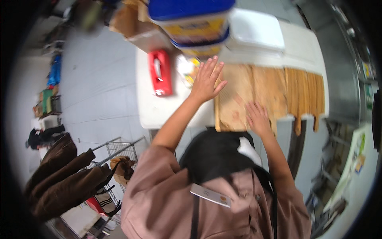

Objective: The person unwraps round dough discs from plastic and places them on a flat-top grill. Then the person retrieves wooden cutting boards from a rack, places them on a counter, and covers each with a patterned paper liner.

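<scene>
My left hand [207,81] is raised with fingers spread and holds nothing. It is between a white-and-yellow packet [185,71] and the left edge of a wooden board [234,91]. My right hand [258,115] lies on the board near its front edge, fingers stretched out over the wood. More wooden boards [270,85] lie side by side to the right, and several narrow ones [299,89] there have handles pointing toward me. A red plastic container with a handle [161,73] is left of the packet.
The boards are on a white table [149,113]. Two stacked tubs with blue lids [191,10] stand at its far side, beside a cardboard box [145,34] and a white plastic container [256,30]. Brown garments [71,183] hang on a rack to my left. Another person [43,135] is far left.
</scene>
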